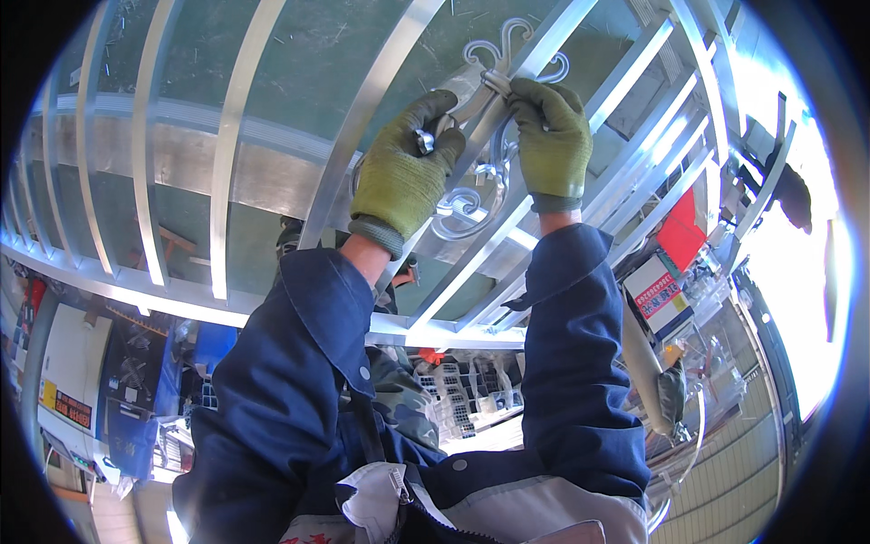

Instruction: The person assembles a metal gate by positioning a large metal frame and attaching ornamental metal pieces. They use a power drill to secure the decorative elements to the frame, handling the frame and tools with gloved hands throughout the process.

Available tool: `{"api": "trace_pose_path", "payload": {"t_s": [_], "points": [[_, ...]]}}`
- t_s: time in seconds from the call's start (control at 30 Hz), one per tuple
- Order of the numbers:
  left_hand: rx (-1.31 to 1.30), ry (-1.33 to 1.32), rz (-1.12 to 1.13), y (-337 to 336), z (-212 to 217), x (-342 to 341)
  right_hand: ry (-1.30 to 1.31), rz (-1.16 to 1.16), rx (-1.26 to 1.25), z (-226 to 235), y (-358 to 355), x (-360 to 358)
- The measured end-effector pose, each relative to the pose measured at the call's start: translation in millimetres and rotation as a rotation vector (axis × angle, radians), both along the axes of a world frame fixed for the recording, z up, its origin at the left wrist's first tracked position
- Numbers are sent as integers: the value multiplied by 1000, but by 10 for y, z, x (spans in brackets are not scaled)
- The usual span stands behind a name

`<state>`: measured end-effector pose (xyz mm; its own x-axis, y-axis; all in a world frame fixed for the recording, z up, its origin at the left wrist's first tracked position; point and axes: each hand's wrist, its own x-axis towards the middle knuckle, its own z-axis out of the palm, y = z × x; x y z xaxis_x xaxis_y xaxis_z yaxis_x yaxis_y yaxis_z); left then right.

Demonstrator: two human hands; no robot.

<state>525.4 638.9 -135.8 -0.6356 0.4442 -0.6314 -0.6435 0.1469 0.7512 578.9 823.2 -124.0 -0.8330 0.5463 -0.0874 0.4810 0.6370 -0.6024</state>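
Note:
A silvery scroll ornament [497,188] with curled ends lies against a bar [553,41] of a metal railing frame. My right hand [555,145], in an olive knitted glove, is closed with thumb and fingertips pinching the banded middle of the ornament. Nearer to me and to the left, my left hand [403,177], gloved alike, curls its fingers around part of the same ornament beside the bar. A small shiny metal end [424,141] sticks out between its thumb and fingers. The gloves hide where the pieces touch.
Parallel silvery bars [237,150] of the frame run across the view, with a long lower rail [195,306] nearer me. Dark green floor [308,45] shows between them. A red sheet [681,231] and a white box [654,295] stand at the right.

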Motion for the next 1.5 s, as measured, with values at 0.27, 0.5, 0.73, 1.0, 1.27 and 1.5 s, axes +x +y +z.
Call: {"api": "trace_pose_path", "payload": {"t_s": [0.27,0.5,0.73,1.0,1.27,1.5], "points": [[-76,-24,-46,13,55,-9,-101,36,-56,40,128,-50],[-70,218,43,83,1,-20,-67,37,-75,53,146,-71],[-315,426,-35,215,48,-68,31,165,-37,-8,131,-152],[-212,297,62,186,-124,-52,-30,347,60,-49,232,-180],[-79,-193,75,-342,485,-205,-61,-148,-614,222,547,-215],[-93,-396,253,-1328,877,-26,80,-609,-874,663,133,461]]}}
